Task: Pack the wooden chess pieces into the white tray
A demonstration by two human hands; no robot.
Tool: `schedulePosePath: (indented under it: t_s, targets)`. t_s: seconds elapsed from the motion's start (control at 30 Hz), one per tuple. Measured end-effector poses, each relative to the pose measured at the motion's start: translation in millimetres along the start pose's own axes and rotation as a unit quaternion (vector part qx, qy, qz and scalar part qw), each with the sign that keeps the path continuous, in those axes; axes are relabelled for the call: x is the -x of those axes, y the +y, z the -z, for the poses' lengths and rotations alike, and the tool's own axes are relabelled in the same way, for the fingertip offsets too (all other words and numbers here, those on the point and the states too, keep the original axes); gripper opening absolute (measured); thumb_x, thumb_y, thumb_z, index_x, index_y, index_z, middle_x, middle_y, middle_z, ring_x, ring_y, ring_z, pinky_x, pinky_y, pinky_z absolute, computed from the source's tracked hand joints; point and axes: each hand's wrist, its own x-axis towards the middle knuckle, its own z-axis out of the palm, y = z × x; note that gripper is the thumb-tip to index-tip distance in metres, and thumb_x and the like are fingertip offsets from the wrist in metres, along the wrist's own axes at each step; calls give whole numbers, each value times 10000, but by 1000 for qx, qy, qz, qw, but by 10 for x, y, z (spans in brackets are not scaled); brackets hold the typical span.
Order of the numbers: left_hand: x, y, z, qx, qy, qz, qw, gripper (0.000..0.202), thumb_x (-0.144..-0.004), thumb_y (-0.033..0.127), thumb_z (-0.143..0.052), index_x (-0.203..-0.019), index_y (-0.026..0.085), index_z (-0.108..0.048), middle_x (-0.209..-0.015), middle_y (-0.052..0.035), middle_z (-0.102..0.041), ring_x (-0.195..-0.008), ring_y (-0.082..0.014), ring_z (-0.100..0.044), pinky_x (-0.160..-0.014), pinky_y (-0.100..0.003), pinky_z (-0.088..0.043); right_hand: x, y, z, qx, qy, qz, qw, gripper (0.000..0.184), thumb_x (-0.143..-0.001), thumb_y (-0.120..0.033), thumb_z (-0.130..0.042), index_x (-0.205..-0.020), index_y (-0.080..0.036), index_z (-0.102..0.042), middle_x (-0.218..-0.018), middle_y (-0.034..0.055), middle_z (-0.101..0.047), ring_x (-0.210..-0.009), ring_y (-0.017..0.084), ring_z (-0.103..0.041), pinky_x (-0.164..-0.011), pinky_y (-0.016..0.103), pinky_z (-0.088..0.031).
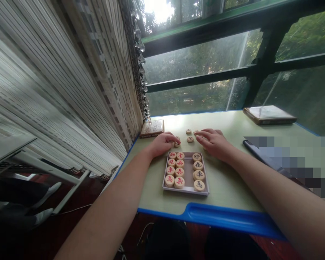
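Note:
An open shallow box holds round wooden xiangqi pieces. Two columns of red-marked pieces stand at its left, and one column of black-marked pieces lines its right side, with bare bottom between them. Beyond the box, my left hand has its fingers closed at a xiangqi piece on the desk; the fingertips partly cover it. My right hand is open, palm down, its fingers stretched over pieces that they partly hide. Between my hands lie two loose pieces, a farther one and a nearer one.
A brown patterned box lid lies at the desk's left back corner. At the right back is a flat book-like box. A dark-edged tablet-like thing, partly pixelated, lies near my right forearm. A curtain hangs along the left; windows rise behind.

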Motion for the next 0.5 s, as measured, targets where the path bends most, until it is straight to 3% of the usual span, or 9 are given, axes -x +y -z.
schedulePosePath:
  t_s: [0.13, 0.3, 0.5]
  targets:
    - [8, -8, 36, -6, -12, 10, 1000, 455, -634, 19, -473, -1009, 180, -676, -932, -30, -628, -845, -130, -580, -778, -240, -469, 6, -1, -16, 7, 1, 4, 1000, 479, -877, -503, -313, -1161, -252, -606, -1182, 103, -564, -1108, 280, -455, -953, 438, -357]
    - [9, -19, 64, 3, -41, 1, 999, 401, -671, 69, -514, -1010, 203, -682, -963, -39, -607, -886, -143, -585, -813, -249, -463, 27, -18, -46, 13, 30, 6, 999, 467, -868, -517, -333, -1163, -272, -600, -1204, 103, -534, -1131, 288, -439, -936, 449, -376]
    - [14, -3, 75, 9, -52, 22, 998, 361, -688, 141, -595, -1038, 187, -671, -978, -58, -600, -885, -155, -575, -836, -274, -446, 22, -43, -14, -2, 56, 5, 998, 418, -889, -409, -331, -1128, -223, -619, -1174, 117, -549, -1123, 268, -456, -957, 435, -361]
